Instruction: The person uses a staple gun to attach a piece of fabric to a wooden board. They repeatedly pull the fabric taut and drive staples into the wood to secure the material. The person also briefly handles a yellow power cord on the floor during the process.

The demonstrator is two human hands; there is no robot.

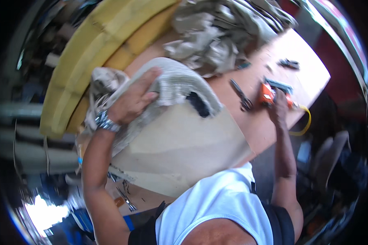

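My left hand (131,104) lies on light ribbed fabric (176,83), its fingers stretched along the upper edge and the thumb apart. This fabric wraps part of a large pale panel (184,143) in front of my body. A black patch (198,104) shows by the fabric's edge. Over at the right, my right hand (279,104) is closed around an orange staple gun (266,94) with a grey magazine. A yellow hose (306,122) curves away beside it. The staple gun's handle is mostly hidden by the hand.
Scissors (242,96) lie between the panel and the staple gun. A small dark tool (289,63) is farther back on the table (310,51). Crumpled grey-beige fabric (221,36) is heaped at the far side. Long yellow foam pieces (84,61) stand at the left.
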